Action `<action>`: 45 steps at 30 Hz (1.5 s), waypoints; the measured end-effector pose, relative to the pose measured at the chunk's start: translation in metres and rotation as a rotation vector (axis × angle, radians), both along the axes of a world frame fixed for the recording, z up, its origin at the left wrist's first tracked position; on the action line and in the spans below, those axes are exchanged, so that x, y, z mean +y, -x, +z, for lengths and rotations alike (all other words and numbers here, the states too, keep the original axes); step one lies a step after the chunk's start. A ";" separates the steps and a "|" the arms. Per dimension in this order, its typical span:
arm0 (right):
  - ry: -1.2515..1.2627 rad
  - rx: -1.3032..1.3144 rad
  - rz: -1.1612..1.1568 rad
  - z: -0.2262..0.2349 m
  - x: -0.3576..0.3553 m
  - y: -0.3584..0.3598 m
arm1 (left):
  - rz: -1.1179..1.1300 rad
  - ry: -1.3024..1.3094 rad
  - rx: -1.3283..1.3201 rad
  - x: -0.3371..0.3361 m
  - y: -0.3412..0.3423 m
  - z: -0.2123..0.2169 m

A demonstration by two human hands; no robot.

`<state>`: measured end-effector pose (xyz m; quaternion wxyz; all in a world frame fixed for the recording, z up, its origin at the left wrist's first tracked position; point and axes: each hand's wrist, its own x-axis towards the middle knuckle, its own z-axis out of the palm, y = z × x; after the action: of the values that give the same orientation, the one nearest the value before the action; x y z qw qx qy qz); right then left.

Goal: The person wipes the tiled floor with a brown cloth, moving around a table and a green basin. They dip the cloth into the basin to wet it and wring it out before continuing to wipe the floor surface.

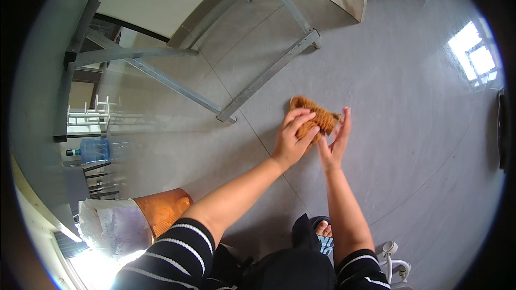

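Observation:
An orange-brown knitted piece (pixel 317 120), bunched and chunky, is held up over the grey floor in the middle of the view. My left hand (pixel 292 138) grips its near left side, with the fingers over the top and the thumb along the near edge. To its right, my right hand (pixel 334 149) is against or very close to the piece's right edge. The fingers of that hand stretch out away from me, with the thumb by the knit. Part of the piece is covered by my left fingers, so its full shape cannot be made out.
A metal folding table leg frame (pixel 269 75) stands ahead to the left. An orange bin (pixel 164 209) with a pale liner is by my left arm; a blue water bottle (pixel 95 150) lies beyond it. White tubular legs (pixel 396 263) are at lower right, near my sandalled foot (pixel 323 229).

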<state>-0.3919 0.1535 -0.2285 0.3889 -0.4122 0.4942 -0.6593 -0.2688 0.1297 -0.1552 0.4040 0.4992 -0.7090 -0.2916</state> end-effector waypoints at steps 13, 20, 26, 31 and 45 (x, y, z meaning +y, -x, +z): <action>-0.372 0.292 -0.147 0.038 -0.091 0.036 | 0.493 -0.907 0.427 0.034 -0.099 0.054; -0.629 1.277 0.064 0.003 -0.141 -0.006 | 0.646 -0.980 0.147 0.104 -0.136 0.030; -0.231 1.469 0.644 0.021 -0.073 -0.079 | 0.650 -1.012 0.126 0.127 -0.132 0.025; 0.377 1.303 0.949 0.005 0.106 -0.130 | 0.616 -0.789 0.103 0.136 -0.156 0.021; -0.518 0.151 0.462 0.045 -0.088 0.155 | 0.731 -0.773 0.019 0.146 -0.211 0.052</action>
<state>-0.5468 0.0652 -0.1831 0.5818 -0.4483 0.5659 -0.3745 -0.0577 0.2754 -0.1028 0.2722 0.8236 -0.3260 -0.3760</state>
